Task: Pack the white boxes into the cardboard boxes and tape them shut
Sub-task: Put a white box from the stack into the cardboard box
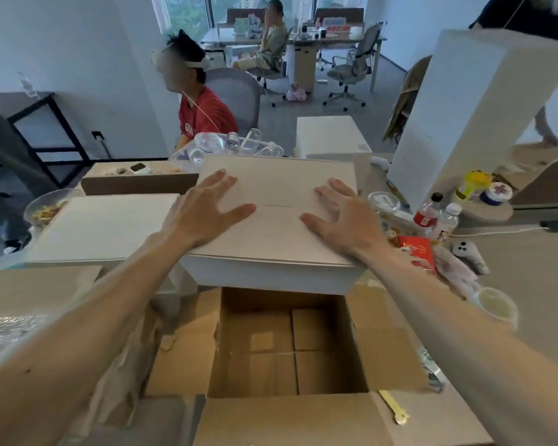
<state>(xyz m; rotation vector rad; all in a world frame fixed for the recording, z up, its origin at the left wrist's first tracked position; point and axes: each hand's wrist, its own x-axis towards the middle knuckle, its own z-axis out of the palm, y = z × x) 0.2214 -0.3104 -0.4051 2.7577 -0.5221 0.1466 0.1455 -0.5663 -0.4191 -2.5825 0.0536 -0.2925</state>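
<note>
The left grip (pixel 207 210) and right grip (pixel 339 217) are both released, with fingers spread flat on top of a white box (pixel 271 185). That box sits just behind the open cardboard box (pixel 271 420), whose flaps are spread wide.

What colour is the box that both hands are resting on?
The box is plain white, as the head view shows best.
</note>
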